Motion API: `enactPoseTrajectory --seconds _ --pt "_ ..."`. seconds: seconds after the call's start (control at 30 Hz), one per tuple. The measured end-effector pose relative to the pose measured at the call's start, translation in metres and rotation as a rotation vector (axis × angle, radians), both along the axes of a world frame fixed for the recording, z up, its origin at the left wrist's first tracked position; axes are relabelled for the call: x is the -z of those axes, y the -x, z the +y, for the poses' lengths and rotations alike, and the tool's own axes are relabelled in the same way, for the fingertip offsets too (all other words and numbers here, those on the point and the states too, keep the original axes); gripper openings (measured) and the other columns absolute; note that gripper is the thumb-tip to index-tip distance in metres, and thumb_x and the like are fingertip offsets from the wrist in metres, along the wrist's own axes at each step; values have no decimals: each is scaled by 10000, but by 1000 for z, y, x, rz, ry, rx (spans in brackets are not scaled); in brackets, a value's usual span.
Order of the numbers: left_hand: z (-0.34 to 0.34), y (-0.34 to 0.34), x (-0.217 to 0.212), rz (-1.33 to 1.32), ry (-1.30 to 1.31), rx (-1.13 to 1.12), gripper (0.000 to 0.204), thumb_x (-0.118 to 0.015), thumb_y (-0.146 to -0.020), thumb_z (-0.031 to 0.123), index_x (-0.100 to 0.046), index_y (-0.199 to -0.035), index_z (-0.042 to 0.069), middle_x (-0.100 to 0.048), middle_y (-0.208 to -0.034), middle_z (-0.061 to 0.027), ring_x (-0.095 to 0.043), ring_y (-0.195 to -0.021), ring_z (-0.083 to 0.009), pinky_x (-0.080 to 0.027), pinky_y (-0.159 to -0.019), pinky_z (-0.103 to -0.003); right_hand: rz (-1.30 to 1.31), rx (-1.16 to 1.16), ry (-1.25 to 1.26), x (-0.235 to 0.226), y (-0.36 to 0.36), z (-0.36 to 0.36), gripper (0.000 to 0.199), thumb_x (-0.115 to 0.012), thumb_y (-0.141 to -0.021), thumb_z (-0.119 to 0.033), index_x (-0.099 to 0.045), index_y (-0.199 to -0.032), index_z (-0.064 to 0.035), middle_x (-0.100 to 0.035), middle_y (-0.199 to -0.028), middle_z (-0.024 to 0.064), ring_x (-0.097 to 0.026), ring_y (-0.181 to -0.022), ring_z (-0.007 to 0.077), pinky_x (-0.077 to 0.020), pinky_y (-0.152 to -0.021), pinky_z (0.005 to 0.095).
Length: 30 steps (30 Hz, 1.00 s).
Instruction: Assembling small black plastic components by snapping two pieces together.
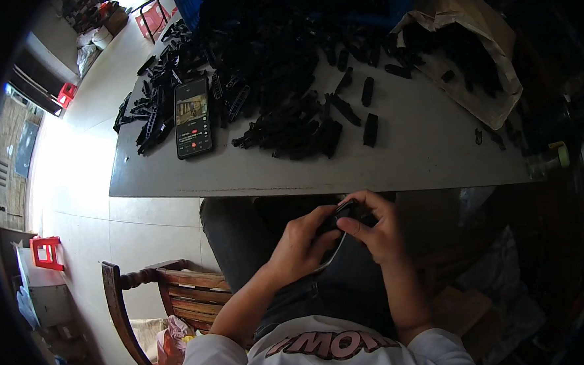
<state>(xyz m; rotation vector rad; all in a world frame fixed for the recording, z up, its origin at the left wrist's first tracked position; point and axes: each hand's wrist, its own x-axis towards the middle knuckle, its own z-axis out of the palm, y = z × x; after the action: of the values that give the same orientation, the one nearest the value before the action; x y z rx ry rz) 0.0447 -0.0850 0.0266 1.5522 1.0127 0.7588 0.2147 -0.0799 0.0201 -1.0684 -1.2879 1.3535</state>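
Just off the table's near edge, left hand (300, 243) and right hand (378, 229), fingers curled, grip a dark piece (347, 210); a phone (193, 118) lies toward the table (318, 175)'s near-left corner.

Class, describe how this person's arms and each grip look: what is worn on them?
Short, loose white sleeves end above bare forearms. The left grip and right grip are ungloved human hands; no watch or bracelet shows. No cables or printed markings are visible on either arm.
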Motion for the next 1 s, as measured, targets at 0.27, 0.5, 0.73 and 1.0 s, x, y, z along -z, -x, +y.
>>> enactPoseTrajectory --seconds 0.27,0.5,0.73,1.0 --pt "50 10 12 480 -541 -341 313 -625 -799 193 -543 -1078 75 -559 -862 -109 -567 -816 -293 -458 -646 -377 145 298 -95 9 -25 48 116 -600 -738 -74 -540 -833 -52 -582 -863 70 -553 -648 137 -436 -596 256" --pt "73 17 25 874 -770 -395 329 -661 -666 136 -539 -964 69 -490 -967 -72 -516 -861 -246 -446 -640 -355 -1279 349 -18 -12 -28 132 408 -694 -730 -306 -559 -987 -19 -632 -827 154 -634 -773 278 -495 -680 363" --pt "43 30 19 728 -567 -383 284 -636 -757 129 -498 -988 40 -563 -874 -122 -571 -824 -297 -459 -656 -377 -1010 172 -54 1 -55 126 381 -673 -755 -249 -556 -1049 -37 -636 -816 124 -626 -720 200 -503 -604 318" --pt "16 5 30 -179 84 -251 318 -478 -926 175 -426 -1177 -13 -549 -818 -63 -487 -702 -82 -409 -631 -225 365 -128 67 7 2 37 374 -614 -809 -135 -519 -1154 -26 -614 -1008 115 -582 -639 96 -473 -500 204"
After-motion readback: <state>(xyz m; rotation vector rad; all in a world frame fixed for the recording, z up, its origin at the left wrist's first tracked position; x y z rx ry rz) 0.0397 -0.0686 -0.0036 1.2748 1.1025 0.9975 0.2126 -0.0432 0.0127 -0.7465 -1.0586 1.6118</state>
